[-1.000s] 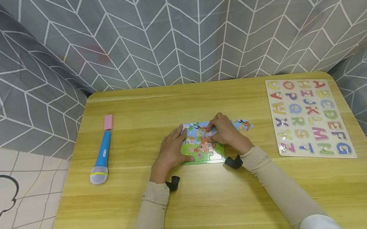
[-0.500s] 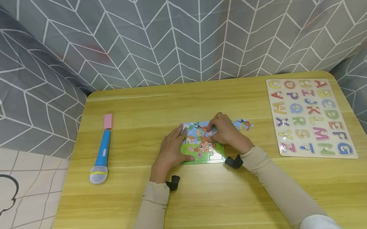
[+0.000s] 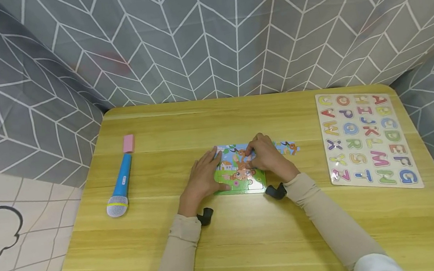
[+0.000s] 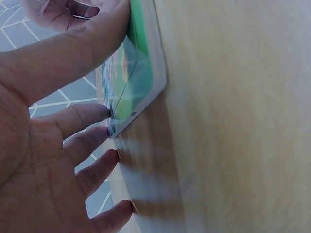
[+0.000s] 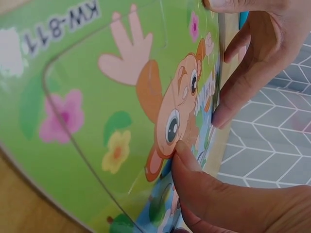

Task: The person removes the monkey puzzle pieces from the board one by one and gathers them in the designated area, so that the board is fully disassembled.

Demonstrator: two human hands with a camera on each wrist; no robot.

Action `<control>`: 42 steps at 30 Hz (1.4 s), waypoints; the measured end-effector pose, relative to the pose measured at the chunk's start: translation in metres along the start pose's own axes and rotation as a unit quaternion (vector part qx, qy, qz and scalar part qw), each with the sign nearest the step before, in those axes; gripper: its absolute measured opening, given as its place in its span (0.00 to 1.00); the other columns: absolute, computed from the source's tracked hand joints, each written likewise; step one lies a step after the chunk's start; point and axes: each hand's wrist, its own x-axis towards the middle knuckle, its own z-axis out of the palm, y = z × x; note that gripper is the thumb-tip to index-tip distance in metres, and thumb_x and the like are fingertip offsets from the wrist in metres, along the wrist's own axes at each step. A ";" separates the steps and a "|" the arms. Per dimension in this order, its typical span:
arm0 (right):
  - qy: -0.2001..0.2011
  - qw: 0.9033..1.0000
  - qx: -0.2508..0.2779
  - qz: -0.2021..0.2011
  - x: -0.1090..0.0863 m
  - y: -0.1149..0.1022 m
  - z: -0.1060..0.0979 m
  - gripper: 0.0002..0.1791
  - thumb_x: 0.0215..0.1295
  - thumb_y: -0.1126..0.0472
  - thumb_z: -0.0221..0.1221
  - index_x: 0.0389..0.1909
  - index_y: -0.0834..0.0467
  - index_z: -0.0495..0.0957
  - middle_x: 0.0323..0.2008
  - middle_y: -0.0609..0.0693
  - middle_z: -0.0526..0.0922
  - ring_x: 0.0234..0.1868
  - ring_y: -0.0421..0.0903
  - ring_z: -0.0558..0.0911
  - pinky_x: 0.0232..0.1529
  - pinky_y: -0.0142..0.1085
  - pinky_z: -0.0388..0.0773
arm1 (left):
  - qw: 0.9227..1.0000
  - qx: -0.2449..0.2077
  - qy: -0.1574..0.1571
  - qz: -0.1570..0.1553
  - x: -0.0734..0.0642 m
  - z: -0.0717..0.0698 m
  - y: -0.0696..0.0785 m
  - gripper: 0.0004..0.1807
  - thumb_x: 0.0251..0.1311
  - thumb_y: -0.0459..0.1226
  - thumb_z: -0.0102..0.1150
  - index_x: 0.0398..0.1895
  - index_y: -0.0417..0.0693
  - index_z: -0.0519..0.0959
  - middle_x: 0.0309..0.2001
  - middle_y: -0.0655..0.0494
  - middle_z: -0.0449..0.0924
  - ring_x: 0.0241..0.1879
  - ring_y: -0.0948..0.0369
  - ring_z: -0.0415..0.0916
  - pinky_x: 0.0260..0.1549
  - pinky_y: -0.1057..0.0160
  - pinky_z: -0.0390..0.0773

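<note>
Here puzzle (image 3: 238,170) lies between both hands.

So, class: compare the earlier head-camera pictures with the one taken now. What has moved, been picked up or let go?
Nothing visibly changed. The left hand rests its fingers along the left edge of the cartoon puzzle, and the right hand presses on a piece near its middle, just as before. The toy microphone, pink eraser and alphabet board lie where they were on the table.
</note>
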 end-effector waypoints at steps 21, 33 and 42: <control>-0.006 0.999 -0.035 0.008 0.000 -0.008 -0.003 0.12 0.51 0.61 0.76 0.32 0.59 0.83 0.46 0.56 0.72 0.51 0.56 0.66 0.51 0.47 0.69 | 1.000 0.011 -0.002 -0.012 0.000 -0.001 0.003 0.62 0.42 0.46 0.81 0.80 0.51 0.53 0.83 0.57 0.41 0.83 0.51 0.40 0.80 0.39 0.41; -0.012 0.999 -0.046 0.010 0.000 -0.010 -0.004 0.13 0.50 0.60 0.77 0.33 0.59 0.83 0.47 0.56 0.71 0.51 0.56 0.66 0.51 0.47 0.69 | 0.999 0.025 -0.011 -0.019 0.001 -0.003 0.007 0.61 0.43 0.47 0.81 0.80 0.50 0.53 0.83 0.57 0.40 0.83 0.51 0.39 0.80 0.38 0.42; -0.011 0.999 -0.049 -0.007 0.001 -0.007 -0.002 0.14 0.52 0.60 0.76 0.33 0.57 0.80 0.46 0.56 0.72 0.51 0.56 0.66 0.52 0.47 0.69 | 0.999 0.021 -0.016 -0.022 0.000 -0.003 0.006 0.61 0.44 0.47 0.81 0.80 0.51 0.53 0.83 0.57 0.40 0.83 0.51 0.38 0.80 0.38 0.41</control>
